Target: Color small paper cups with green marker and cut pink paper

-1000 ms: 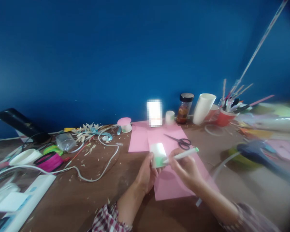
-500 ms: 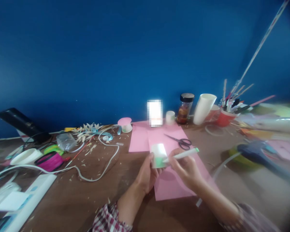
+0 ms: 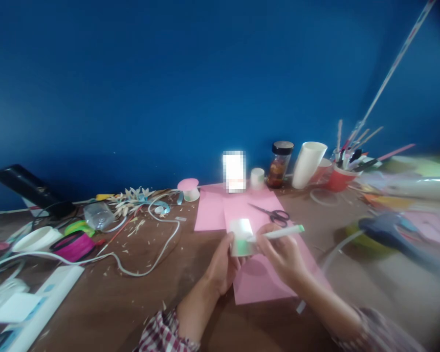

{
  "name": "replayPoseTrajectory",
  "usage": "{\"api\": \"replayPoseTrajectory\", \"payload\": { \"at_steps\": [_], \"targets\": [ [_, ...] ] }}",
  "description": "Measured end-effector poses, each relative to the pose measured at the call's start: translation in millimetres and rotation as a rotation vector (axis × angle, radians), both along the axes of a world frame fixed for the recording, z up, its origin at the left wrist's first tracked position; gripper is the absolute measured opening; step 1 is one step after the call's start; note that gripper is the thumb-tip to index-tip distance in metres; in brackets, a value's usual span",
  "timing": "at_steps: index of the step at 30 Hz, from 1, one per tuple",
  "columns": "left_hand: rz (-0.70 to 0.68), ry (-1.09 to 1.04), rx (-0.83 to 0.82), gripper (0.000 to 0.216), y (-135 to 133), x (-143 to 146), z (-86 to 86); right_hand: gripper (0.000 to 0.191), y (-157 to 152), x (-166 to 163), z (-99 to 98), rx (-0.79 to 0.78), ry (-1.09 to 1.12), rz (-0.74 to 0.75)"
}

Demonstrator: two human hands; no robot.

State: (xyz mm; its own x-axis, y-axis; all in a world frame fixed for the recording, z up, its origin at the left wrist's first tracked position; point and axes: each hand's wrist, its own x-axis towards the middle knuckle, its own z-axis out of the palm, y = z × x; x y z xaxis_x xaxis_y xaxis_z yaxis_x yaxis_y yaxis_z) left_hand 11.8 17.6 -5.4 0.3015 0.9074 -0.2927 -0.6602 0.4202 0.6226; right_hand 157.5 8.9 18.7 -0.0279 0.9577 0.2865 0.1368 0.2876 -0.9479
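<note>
At the far left of the brown table lie a white power strip, a white roll and, just beside it, a magenta ribbon roll. A clear plastic cup is near them, and a white cable winds past in front. Next comes a small cup with a pink disc on top, at the edge of some pink paper. The left hand has its grip clamped on a green-patched white cup, raised over the pink paper, fingers behind and thumb at the side. The right hand has its grip clamped on a green-ended marker, angled with its other end at the cup's green patch; blur hides whether the two touch. Scissors lie on the paper just beyond that hand. Further right stand a black-lidded jar, a leaning tall white cup and a red cup full of thin sticks
</note>
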Motion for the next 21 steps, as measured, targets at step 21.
{"api": "replayPoseTrajectory", "payload": {
  "at_steps": [21],
  "targets": [
    [-0.018, -0.002, 0.026, 0.036, 0.7, 0.1, -1.0, 0.014, -0.3, 0.5, -1.1, -0.031, -0.009, 0.037]
  ]
}}
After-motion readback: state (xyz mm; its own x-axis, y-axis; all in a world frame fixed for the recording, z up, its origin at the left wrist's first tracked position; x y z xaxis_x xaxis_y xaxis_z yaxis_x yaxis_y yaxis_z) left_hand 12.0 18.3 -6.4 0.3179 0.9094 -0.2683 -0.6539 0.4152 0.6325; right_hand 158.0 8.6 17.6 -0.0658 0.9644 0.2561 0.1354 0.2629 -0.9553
